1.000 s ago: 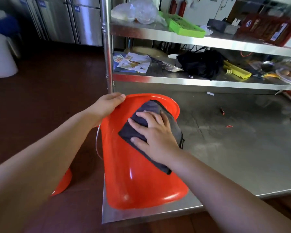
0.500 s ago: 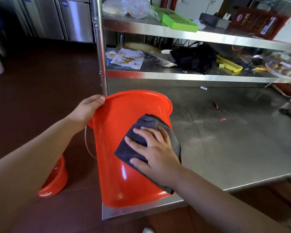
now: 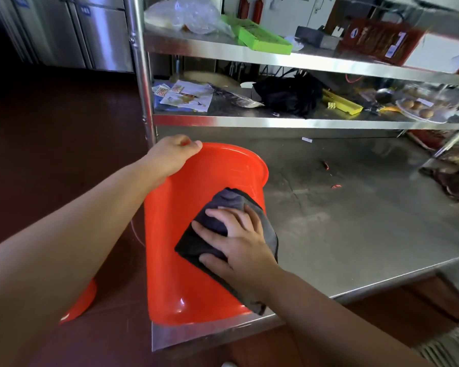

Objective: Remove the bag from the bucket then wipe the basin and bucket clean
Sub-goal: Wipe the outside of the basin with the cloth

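An orange bucket (image 3: 183, 234) stands at the near left corner of the steel table (image 3: 355, 234), tipped a little away from me. My left hand (image 3: 170, 157) grips its rim at the far left side. My right hand (image 3: 236, 245) presses a dark grey cloth (image 3: 223, 205) flat against the bucket's outer wall, fingers spread over it. An orange basin (image 3: 81, 303) sits low on the floor at the left, mostly hidden by my left arm. A black bag (image 3: 289, 94) lies on the lower shelf.
A steel shelf rack (image 3: 276, 120) rises behind the table, holding papers, a green tray (image 3: 260, 38), a clear plastic bag and a plate of round food (image 3: 419, 109). Small red scraps (image 3: 337, 186) lie on the tabletop. Steel cabinets (image 3: 101, 33) stand at the far left.
My right hand has slid the cloth down the bucket's side toward me. The bucket has come more upright, and my left hand has kept its grip on the rim.
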### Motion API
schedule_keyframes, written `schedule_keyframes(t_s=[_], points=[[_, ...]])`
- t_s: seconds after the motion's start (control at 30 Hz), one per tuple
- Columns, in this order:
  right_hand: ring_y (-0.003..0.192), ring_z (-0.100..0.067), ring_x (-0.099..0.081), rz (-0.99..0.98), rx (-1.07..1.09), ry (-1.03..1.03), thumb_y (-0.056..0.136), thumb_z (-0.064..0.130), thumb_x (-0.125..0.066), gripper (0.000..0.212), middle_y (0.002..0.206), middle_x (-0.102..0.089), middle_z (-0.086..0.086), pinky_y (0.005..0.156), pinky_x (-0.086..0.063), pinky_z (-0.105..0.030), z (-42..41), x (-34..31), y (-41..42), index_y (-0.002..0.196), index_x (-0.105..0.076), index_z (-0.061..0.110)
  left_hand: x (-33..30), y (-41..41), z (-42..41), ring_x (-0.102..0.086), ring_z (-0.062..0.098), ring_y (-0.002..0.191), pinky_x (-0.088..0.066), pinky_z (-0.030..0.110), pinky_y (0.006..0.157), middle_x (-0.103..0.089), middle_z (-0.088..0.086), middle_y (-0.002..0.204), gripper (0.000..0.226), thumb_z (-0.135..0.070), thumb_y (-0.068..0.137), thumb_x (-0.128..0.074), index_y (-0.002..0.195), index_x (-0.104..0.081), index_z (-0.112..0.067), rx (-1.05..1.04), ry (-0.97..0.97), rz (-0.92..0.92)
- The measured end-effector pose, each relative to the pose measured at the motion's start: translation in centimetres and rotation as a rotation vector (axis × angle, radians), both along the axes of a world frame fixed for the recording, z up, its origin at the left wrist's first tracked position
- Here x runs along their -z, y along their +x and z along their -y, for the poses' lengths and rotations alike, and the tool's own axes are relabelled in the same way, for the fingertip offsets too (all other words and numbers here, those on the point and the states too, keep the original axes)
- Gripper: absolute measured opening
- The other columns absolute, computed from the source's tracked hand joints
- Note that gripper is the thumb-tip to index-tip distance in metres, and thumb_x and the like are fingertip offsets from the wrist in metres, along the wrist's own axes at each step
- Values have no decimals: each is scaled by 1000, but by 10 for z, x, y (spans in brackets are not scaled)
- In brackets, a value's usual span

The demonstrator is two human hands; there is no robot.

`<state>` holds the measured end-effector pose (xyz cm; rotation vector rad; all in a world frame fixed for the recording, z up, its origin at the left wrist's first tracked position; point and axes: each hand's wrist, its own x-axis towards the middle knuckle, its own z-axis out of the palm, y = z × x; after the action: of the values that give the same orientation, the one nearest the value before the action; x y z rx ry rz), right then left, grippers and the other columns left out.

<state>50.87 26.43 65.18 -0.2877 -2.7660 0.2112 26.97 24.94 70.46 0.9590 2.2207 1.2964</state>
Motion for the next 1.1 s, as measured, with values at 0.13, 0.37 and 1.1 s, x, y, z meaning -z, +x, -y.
schedule_keyframes(t_s=[0.13,0.37,1.1], points=[[131,-22,-26,-47,145,20,89,48,-51,52,144,-37,1,111,-18,-52,-35,-36,-40,139,-44,35,-8,9,0,-60,23,100,-46,38,92,-67,8,107,27,-43,91,-55,98,-65,-19,40,72,-4],[134,-25,-28,-47,161,179,89,47,-52,54,147,-35,0,113,-13,-53,-62,-52,-52,140,-42,35,-19,16,7,-62,19,99,-46,43,97,-66,16,114,28,-29,96,-52,106,-63,-5,161,182,184],[128,-26,-35,-92,-56,143,83,44,-54,49,135,-50,-5,107,-28,-54,-34,-22,-40,129,-57,27,15,-11,54,-59,12,72,-48,30,69,-63,-1,78,32,-48,90,-55,79,-65,-19,-75,240,207]])
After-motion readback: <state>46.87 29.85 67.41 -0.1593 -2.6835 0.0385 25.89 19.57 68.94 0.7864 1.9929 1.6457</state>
